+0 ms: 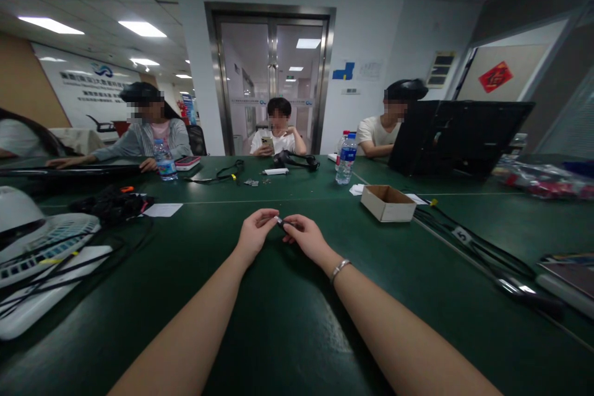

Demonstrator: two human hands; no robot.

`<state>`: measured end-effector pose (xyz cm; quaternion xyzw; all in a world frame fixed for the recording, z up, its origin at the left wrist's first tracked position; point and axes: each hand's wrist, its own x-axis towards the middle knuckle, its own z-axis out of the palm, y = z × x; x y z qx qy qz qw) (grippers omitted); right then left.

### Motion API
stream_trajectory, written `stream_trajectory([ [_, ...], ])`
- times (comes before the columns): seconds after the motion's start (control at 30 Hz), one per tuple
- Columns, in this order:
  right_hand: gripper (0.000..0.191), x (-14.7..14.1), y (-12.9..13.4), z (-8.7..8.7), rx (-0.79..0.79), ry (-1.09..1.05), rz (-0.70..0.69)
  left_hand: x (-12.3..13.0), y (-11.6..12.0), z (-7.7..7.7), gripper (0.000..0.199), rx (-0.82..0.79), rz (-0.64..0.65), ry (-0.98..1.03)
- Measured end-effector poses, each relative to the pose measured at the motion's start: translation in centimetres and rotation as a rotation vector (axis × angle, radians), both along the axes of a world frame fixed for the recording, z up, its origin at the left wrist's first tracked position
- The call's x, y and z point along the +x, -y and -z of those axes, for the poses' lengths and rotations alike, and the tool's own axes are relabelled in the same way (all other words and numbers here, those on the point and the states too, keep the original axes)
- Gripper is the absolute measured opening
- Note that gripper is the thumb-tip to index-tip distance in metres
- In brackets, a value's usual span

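Note:
Between my hands, above the green table (185,297), is a small dark object with a silvery end (279,221); it is too small to identify surely. The fingertips of my left hand (255,234) pinch its silvery end. My right hand (309,236), with a silver bracelet (340,270) on the wrist, has thumb and fingers closed round the dark part. Both hands nearly meet near the middle of the table. To their right stands an open cardboard box (390,213).
Bottles (347,161) and a black strapped device (296,159) stand beyond my hands. A white fan (55,238) and cables are at left. Black cables (477,244) and a large monitor (455,136) are at right. Several people sit across the table.

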<state>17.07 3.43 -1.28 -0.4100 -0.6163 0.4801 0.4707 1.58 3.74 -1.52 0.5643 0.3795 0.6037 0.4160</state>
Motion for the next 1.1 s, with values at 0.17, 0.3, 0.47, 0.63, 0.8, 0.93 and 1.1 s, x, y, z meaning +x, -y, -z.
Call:
stream_trajectory([
  [0.17,0.013,0.25,-0.15,-0.22,-0.011,-0.008,-0.029,0.08,0.13,-0.08,0.027,-0.004,0.044,0.020],
  [0.3,0.022,0.33,-0.36,-0.22,-0.026,0.000,-0.029,0.13,0.24,-0.16,0.026,-0.009,0.059,0.002],
  [0.47,0.032,0.24,-0.23,-0.22,-0.013,-0.045,-0.030,0.16,0.16,-0.09,0.025,0.002,0.070,0.003],
  [0.63,0.038,0.38,0.01,0.00,-0.012,-0.070,-0.043,0.18,0.11,-0.12,0.026,0.003,0.049,0.017],
  [0.8,0.034,0.47,-0.19,0.24,-0.017,-0.059,-0.068,0.09,0.17,-0.20,0.026,0.005,0.053,0.001],
  [0.93,0.033,0.45,-0.30,0.14,-0.011,-0.087,-0.081,0.06,0.07,-0.19,0.029,0.016,0.047,0.010],
  [1.1,0.034,0.65,-0.13,-0.35,-0.053,-0.085,-0.109,0.22,0.00,-0.33,0.032,0.023,0.049,0.023],
])
